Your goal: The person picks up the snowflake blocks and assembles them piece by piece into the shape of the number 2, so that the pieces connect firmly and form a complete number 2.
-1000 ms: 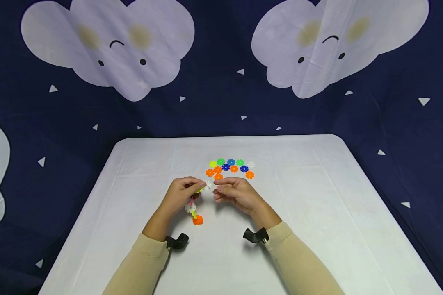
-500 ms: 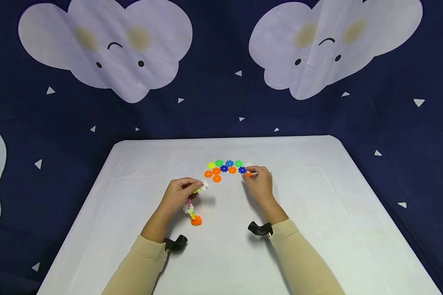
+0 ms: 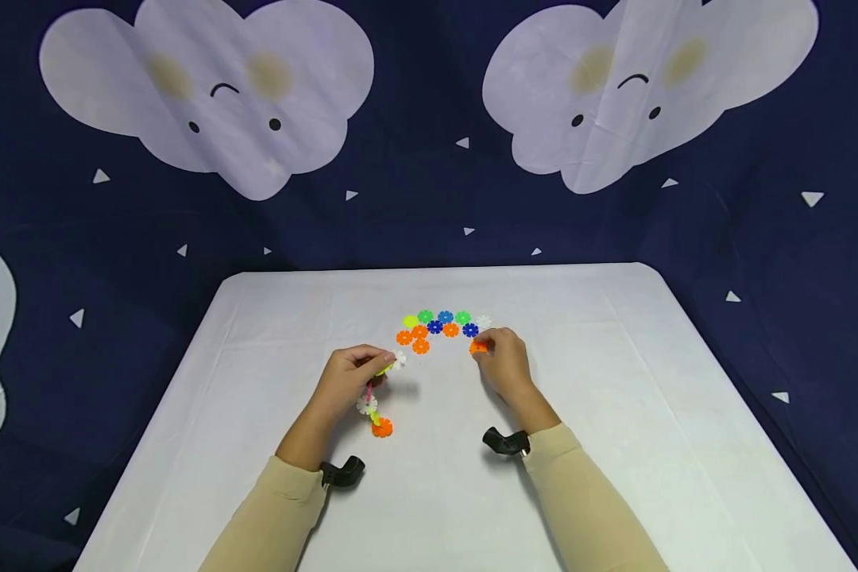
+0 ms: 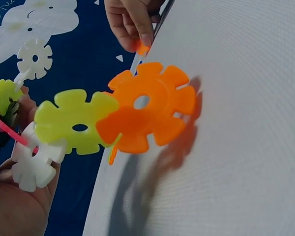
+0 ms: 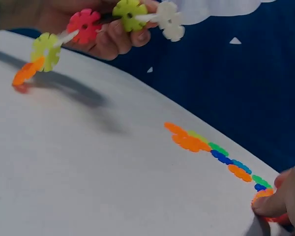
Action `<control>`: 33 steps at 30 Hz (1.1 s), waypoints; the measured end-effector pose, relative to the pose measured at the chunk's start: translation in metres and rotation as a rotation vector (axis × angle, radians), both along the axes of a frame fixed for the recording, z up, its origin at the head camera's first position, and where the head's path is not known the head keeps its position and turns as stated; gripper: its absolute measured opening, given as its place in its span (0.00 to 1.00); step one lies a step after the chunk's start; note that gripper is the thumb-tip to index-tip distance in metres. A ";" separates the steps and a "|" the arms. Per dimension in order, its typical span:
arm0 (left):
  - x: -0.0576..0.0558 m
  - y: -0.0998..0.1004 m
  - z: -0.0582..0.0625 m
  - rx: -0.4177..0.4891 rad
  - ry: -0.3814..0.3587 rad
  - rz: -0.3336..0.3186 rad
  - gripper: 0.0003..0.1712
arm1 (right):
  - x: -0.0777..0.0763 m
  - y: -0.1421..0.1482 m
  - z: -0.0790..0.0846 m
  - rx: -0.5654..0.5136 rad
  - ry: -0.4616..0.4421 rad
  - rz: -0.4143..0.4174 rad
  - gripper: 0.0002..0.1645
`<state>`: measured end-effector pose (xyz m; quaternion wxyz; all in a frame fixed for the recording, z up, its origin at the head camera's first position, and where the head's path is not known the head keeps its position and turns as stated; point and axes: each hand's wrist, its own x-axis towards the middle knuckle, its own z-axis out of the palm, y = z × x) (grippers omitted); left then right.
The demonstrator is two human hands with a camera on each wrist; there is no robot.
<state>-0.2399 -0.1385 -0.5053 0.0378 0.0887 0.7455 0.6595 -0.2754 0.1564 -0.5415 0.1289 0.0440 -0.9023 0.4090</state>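
My left hand (image 3: 349,380) pinches a chain of interlocking snowflake discs near its upper end. A white disc (image 4: 35,55) and a yellow-green disc (image 4: 7,94) stand at the fingers. Below hang a pink disc (image 5: 84,26), another white disc (image 4: 39,164), a yellow disc (image 4: 71,120) and, lowest, an orange disc (image 4: 172,93). Part of the chain is dark and half hidden by the fingers. My right hand (image 3: 506,364) pinches a loose orange disc (image 3: 477,348) between thumb and fingers, at the right end of the group of discs on the table.
Loose discs lie flat in a cluster toward the back of the white table (image 3: 579,477): several orange discs, a yellow disc (image 3: 411,321), a green disc (image 3: 425,316), a light blue disc (image 3: 446,317), a dark blue disc (image 3: 470,330) and a white disc (image 3: 484,322). Behind hangs a dark blue cloth (image 3: 415,222).
My right hand has moved from beside the left hand to the right end of the disc group and taken hold of an orange disc, drawing it slightly nearer. My left hand stays put with the chain.
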 end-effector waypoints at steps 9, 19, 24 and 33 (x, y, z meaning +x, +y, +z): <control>0.000 -0.001 0.000 0.004 0.039 0.011 0.11 | 0.005 -0.009 0.012 -0.364 -0.183 0.150 0.12; -0.001 -0.002 0.000 -0.001 0.081 0.035 0.10 | 0.019 -0.031 0.034 -0.694 -0.235 0.443 0.09; 0.000 0.000 0.001 0.010 0.090 0.030 0.10 | 0.022 -0.038 0.036 -0.744 -0.203 0.485 0.12; 0.000 0.002 0.000 0.010 0.098 0.028 0.11 | 0.025 -0.044 0.037 -0.745 -0.174 0.475 0.13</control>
